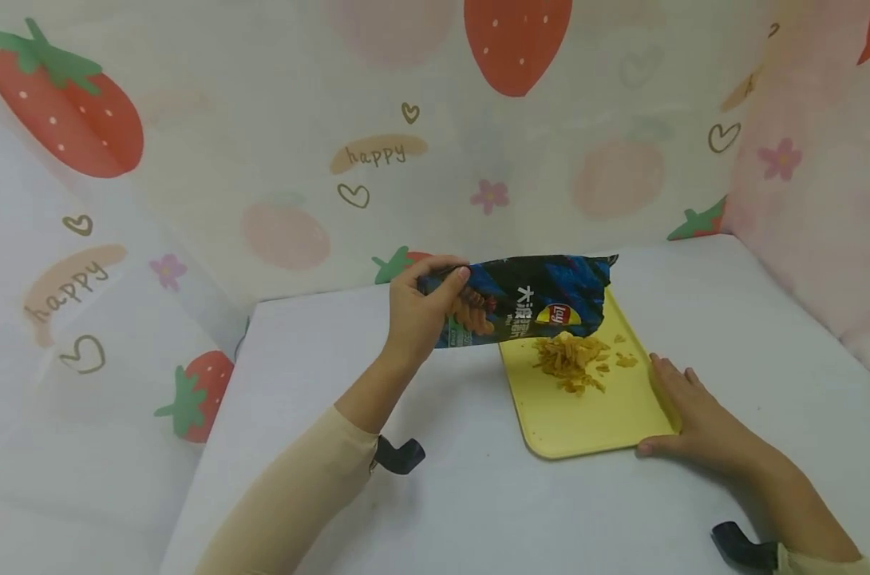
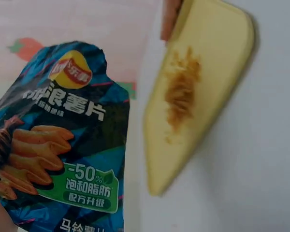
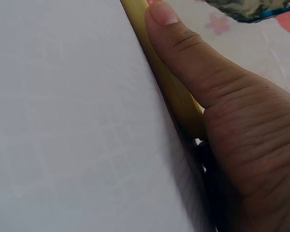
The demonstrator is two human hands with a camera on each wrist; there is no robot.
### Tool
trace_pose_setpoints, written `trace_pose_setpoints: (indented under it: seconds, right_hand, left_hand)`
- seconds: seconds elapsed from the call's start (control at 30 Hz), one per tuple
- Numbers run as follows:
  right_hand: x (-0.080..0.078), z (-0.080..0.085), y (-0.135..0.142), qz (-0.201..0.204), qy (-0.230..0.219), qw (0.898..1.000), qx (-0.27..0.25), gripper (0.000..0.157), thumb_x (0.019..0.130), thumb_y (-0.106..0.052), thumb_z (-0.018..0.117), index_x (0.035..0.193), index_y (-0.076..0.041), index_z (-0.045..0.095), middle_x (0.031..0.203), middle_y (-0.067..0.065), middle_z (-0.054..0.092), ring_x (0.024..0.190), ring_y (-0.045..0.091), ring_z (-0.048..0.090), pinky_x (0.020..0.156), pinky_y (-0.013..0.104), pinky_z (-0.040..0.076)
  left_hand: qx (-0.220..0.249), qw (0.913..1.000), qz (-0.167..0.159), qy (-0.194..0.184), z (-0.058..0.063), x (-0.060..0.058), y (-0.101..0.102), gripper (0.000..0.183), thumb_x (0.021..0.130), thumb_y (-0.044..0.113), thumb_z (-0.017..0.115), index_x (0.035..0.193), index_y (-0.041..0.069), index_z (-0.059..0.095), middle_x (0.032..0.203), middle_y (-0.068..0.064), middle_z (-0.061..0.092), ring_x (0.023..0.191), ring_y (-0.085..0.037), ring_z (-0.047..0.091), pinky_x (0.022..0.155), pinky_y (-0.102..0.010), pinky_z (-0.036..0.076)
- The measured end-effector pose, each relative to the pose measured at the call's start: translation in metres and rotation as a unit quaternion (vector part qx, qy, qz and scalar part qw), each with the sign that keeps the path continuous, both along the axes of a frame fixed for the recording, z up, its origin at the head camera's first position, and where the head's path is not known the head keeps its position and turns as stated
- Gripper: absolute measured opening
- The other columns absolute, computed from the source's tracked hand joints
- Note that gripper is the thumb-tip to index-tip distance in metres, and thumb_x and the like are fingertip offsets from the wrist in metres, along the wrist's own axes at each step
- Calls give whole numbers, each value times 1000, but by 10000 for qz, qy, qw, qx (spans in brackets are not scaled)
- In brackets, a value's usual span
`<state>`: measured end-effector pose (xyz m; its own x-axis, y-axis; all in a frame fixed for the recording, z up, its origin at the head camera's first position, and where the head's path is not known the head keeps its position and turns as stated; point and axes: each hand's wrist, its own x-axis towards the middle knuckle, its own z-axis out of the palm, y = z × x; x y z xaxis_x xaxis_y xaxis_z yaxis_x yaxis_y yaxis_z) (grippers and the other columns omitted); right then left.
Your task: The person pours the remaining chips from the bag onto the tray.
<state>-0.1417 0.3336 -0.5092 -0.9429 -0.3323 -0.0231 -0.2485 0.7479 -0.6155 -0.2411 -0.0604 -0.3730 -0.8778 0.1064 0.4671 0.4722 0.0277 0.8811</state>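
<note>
A dark blue bag of Lay's potato chips (image 1: 510, 299) is held sideways over the far part of a yellow tray (image 1: 586, 435). My left hand (image 1: 419, 311) grips its left end, thumb across the printed front. On the tray lies a heap of broken potato chips (image 1: 570, 363), with a few loose bits to its right. My right hand (image 1: 718, 427) rests against the tray's near right corner, fingers spread along the right side and thumb at the near edge. In the right wrist view the thumb (image 3: 188, 50) touches the tray's rim (image 3: 169, 89).
The tray stands on a white-covered table (image 1: 320, 375). Behind and beside the table hangs a strawberry-patterned cloth (image 1: 284, 96). A black curved piece sticks out at each sleeve cuff, the left one (image 1: 401, 457) and the right one (image 1: 740, 547).
</note>
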Motion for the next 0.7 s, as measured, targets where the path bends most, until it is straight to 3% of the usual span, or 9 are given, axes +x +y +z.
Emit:
trace_pose_setpoints:
  seconds: [0.13,0.2,0.33,0.4,0.7]
  right_hand:
    - [-1,-2,-2,-5,-62,9999,-92,136,73,-58,87,166,-17,-4,170,22,4,151,58,-5,117,73,3]
    - [-2,-2,-2,22,-79,9999,-73,137,73,-60,86,166,-16,-4,170,23,3,151,57,-4,119,71,1]
    - [-6,2,0,-2,-52,10000,-6,137,72,-62,85,165,-16,-5,171,21,2,153,54,-5,121,67,-2]
    - [-6,4,0,-49,-105,9999,-50,137,73,-61,85,165,-17,-5,171,19,1,153,54,-8,120,69,-1]
    - [-3,3,0,-36,-110,9999,-11,137,73,-61,85,165,-16,-6,171,20,1,152,56,-7,118,72,1]
  left_hand:
    - [-17,9998,-28,-175,-1,0,-3,18,97,20,72,108,6,76,106,-5,70,85,-15,61,69,-25,53]
    - [6,9998,78,-201,-1,-2,-6,19,97,21,72,109,7,76,108,-4,70,91,-13,63,72,-25,54]
    - [321,9990,147,-260,-9,-18,-4,19,96,21,73,108,7,76,110,-5,70,97,-17,63,78,-26,55]
    - [298,9989,149,-339,-11,-22,-3,19,96,24,74,107,9,77,113,-4,70,108,-16,63,87,-26,55]
    - [325,9981,84,-515,3,-22,-2,18,95,21,75,107,7,76,114,-5,69,113,-20,60,93,-30,53]
